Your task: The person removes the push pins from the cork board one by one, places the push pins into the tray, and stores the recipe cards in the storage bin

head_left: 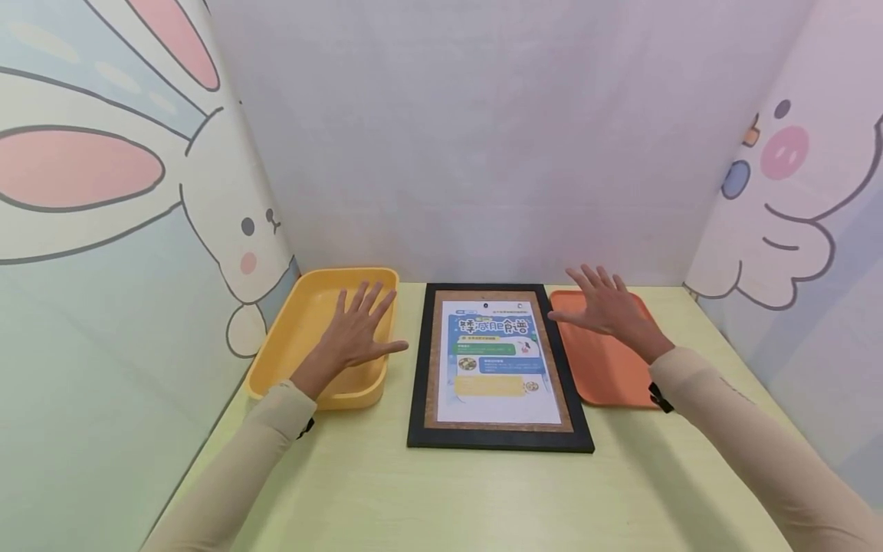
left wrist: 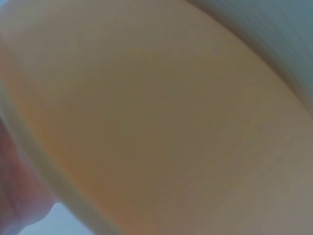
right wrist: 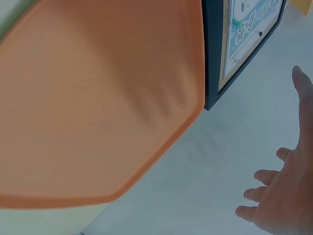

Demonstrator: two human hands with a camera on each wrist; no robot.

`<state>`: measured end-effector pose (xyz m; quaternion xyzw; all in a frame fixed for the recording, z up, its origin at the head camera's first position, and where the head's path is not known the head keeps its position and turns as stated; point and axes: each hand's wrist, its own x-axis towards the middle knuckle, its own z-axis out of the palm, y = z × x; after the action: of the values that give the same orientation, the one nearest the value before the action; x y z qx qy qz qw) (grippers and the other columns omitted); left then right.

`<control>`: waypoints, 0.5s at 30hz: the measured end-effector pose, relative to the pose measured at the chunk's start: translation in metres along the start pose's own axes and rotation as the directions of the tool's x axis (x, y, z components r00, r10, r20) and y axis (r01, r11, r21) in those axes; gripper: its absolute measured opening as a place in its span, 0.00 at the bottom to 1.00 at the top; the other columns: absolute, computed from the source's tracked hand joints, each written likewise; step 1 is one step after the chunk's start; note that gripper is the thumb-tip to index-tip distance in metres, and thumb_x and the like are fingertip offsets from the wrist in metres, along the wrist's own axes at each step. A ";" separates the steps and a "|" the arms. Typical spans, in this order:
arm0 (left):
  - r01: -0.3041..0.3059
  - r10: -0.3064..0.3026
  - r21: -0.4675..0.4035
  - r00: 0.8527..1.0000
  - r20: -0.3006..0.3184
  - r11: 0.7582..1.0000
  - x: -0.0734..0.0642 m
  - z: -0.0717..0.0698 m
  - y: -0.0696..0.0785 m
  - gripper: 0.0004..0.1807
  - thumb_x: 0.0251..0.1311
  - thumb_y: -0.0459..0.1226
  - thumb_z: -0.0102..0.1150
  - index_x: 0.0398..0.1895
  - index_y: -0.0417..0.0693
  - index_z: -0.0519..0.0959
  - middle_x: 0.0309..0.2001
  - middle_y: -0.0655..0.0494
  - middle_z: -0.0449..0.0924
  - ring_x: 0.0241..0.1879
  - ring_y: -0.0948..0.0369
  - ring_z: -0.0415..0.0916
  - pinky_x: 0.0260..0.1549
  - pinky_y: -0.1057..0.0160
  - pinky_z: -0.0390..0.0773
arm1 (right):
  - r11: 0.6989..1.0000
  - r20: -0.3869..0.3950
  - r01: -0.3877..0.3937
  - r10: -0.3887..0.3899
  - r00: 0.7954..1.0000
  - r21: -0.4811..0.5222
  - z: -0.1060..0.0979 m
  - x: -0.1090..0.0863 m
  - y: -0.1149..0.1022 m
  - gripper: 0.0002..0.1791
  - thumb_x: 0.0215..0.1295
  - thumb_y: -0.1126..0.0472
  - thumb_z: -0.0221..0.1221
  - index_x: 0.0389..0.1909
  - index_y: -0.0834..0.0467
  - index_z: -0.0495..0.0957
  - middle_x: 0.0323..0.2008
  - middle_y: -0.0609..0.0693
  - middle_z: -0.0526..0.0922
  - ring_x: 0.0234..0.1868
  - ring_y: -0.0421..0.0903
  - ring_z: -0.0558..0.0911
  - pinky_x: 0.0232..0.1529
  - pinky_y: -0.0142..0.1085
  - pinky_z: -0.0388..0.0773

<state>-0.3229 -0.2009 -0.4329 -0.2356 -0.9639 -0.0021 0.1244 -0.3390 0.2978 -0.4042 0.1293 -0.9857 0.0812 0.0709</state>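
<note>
My left hand (head_left: 354,331) hovers over the yellow bin (head_left: 283,330) at the left, fingers spread and holding nothing. Above the orange tray (head_left: 607,372) at the right, my right hand (head_left: 607,307) is held with its fingers spread, also with nothing in it. Between them lies a black-framed board (head_left: 500,439) with a printed sheet (head_left: 497,402) on its brown surface. In the right wrist view the right hand (right wrist: 286,191) appears apart from the tray, whose surface bears the hand's shadow. The left wrist view is blurred and mostly filled by the bin's yellow.
A pale yellow-green table (head_left: 441,506) carries the bin, board and tray in a row near its back edge. A light curtain-like wall (head_left: 469,153) rises behind. Side panels printed with a rabbit (head_left: 228,184) and a pink-cheeked figure (head_left: 821,92) bound the left and right.
</note>
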 end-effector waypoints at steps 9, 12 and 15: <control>0.008 -0.007 -0.015 1.000 0.021 1.000 0.000 0.002 0.007 0.60 0.58 0.77 0.50 0.85 0.56 0.49 0.84 0.44 0.43 0.83 0.42 0.35 0.75 0.30 0.37 | 1.000 -0.013 0.009 -0.009 1.000 -0.012 0.004 0.008 -0.015 0.59 0.61 0.30 0.66 0.82 0.58 0.53 0.80 0.70 0.51 0.79 0.73 0.48 0.75 0.69 0.41; 0.011 -0.010 -0.021 0.999 0.037 1.000 0.000 0.002 0.010 0.60 0.57 0.78 0.49 0.85 0.56 0.49 0.84 0.43 0.42 0.83 0.42 0.34 0.75 0.30 0.37 | 1.000 -0.011 0.009 -0.009 1.000 -0.025 0.006 0.009 -0.018 0.58 0.61 0.31 0.66 0.82 0.58 0.53 0.80 0.69 0.51 0.79 0.73 0.48 0.76 0.69 0.42; 0.011 -0.010 -0.018 0.999 0.045 1.000 0.001 0.004 0.012 0.60 0.58 0.78 0.48 0.86 0.57 0.48 0.84 0.44 0.42 0.83 0.42 0.35 0.75 0.31 0.37 | 0.999 -0.011 0.009 -0.009 1.000 -0.036 0.006 0.010 -0.020 0.59 0.61 0.31 0.66 0.82 0.58 0.52 0.80 0.69 0.51 0.80 0.72 0.48 0.76 0.68 0.43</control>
<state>-0.3192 -0.1897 -0.4368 -0.2315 -0.9676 -0.0060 0.1004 -0.3441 0.2750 -0.4059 0.1321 -0.9860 0.0638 0.0793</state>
